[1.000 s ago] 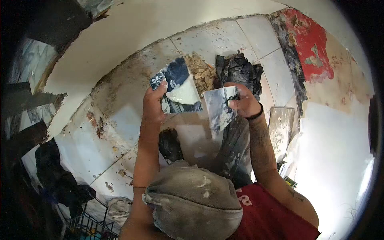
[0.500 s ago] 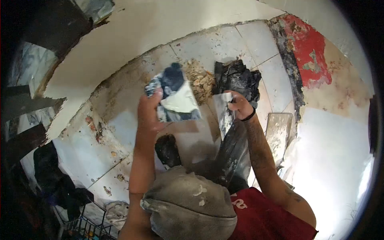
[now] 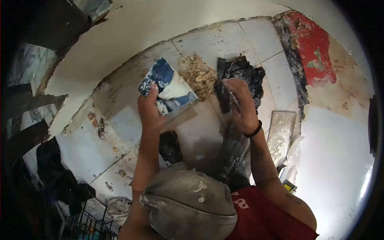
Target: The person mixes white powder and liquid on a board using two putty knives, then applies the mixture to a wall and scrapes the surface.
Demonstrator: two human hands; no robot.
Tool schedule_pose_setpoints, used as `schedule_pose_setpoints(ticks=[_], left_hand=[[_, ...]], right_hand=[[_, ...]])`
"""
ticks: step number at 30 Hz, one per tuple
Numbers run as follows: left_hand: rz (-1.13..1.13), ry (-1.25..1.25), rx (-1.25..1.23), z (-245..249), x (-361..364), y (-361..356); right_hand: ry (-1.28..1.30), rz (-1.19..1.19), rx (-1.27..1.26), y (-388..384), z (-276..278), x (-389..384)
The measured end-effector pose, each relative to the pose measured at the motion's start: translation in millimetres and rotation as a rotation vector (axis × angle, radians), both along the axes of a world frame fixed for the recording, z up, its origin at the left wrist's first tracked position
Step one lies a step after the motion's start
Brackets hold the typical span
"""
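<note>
Stained floor (image 3: 208, 40); left hand (image 3: 149, 110) pinches blue tile shard (image 3: 168, 86); right hand (image 3: 242, 108) clasps thin piece (image 3: 235, 100), possibly tile, partly hiding black bag (image 3: 246, 72).

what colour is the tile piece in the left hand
The tile piece is marbled dark blue and white with a cream patch, seen in the head view.

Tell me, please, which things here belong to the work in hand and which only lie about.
In hand:
left hand holding the blue-and-white tile piece
right hand closed on a thin flat piece, seen edge-on

Lying about:
brown rubble pile
black bag
dirty board
wire basket
</note>
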State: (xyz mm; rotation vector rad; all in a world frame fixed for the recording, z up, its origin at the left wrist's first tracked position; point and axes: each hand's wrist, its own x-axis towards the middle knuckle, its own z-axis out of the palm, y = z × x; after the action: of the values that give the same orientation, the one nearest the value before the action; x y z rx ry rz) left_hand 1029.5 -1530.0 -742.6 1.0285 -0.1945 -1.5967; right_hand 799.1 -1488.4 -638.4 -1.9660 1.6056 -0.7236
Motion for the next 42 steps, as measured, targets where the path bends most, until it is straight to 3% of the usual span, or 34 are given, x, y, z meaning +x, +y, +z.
schedule_pose_setpoints(ticks=[5,8,11,14,18,21,24,27,31,32,33,35,37,38,39,41,42], left_hand=[[0.123,-0.183,-0.015,-3,-18,-1],[0.072,-0.316,0.022,-11,-20,5],[0.106,-0.221,0.048,2,-25,11],[0.019,-0.339,0.072,-6,-23,13],[0.028,-0.179,0.060,-9,-25,8],[-0.033,-0.161,0.106,-11,-20,5],[-0.140,-0.240,0.183,-15,4,-5],[0.014,0.198,-0.086,-14,16,-15],[-0.112,0.324,0.014,-29,29,9],[-0.181,0.417,-0.004,-49,28,24],[-0.249,0.512,-0.020,-64,26,39],[-0.326,0.566,0.152,-72,13,72],[-0.502,0.530,0.127,-94,1,111],[-0.586,0.515,0.234,-96,-2,125],[-0.667,0.504,0.342,-98,-4,139],[-0.807,0.456,0.443,-106,-4,155],[-0.863,0.426,0.456,-108,-5,158]], right_hand=[[0.136,0.256,0.124,9,-8,47],[0.101,0.239,0.130,2,-13,61],[0.097,0.223,0.135,0,-21,69],[0.097,0.230,0.109,-2,-35,74],[0.122,0.327,0.079,-7,-44,67],[0.054,0.411,0.179,-10,-44,48],[-0.318,0.575,0.317,-26,-28,21],[-0.556,0.412,0.429,-24,-8,-8],[-0.616,0.142,0.272,-32,-13,-23],[-1.059,0.039,0.436,-38,-23,-25],[-1.289,-0.079,0.432,-48,-36,-22],[-1.409,-0.278,0.399,-73,-71,-29],[-1.523,-0.341,0.305,-108,-172,-48],[-1.686,-0.444,0.400,-120,-169,-32],[-1.540,-0.533,0.379,-130,-184,-27],[-1.735,-0.458,0.337,-135,-150,13],[-1.516,-0.501,0.265,-142,-162,13]])
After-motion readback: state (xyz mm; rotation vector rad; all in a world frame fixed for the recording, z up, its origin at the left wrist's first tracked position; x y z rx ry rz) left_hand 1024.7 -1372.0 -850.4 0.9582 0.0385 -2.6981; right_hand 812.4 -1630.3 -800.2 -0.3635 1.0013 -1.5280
